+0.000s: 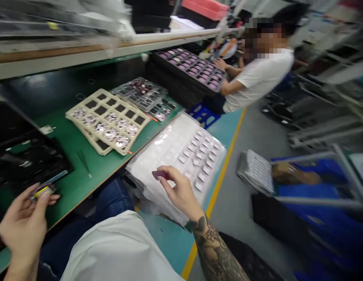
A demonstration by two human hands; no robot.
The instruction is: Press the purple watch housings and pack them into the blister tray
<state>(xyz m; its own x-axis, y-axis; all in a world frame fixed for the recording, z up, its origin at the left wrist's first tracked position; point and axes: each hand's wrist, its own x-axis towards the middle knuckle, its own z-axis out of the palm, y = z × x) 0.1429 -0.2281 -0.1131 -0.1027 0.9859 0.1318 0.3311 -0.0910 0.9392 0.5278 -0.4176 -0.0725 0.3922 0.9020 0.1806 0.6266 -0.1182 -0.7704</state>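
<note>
My left hand (29, 214) pinches a small dark device with a yellow strip (42, 191) above the green bench's front edge. Between the thumb and forefinger of my right hand (179, 189) is a flat dark purple piece (158, 175). That hand is over a stack of white trays (166, 152), whose top tray holds rows of small pale pieces (203, 156). On the green bench (72, 156) lie cream trays (111, 121) with small shiny parts and dark squares in their compartments. Clear trays (143, 93) with small parts are behind them. Tweezers (84, 164) rest near the bench's front edge.
A dark fixture (29, 144) stands on the bench at the left. A shelf (81, 54) runs above. Beyond, a person in a white shirt (257, 80) reaches to a black tray of pink pieces (193, 68). Blue crates (310, 191) are at the right.
</note>
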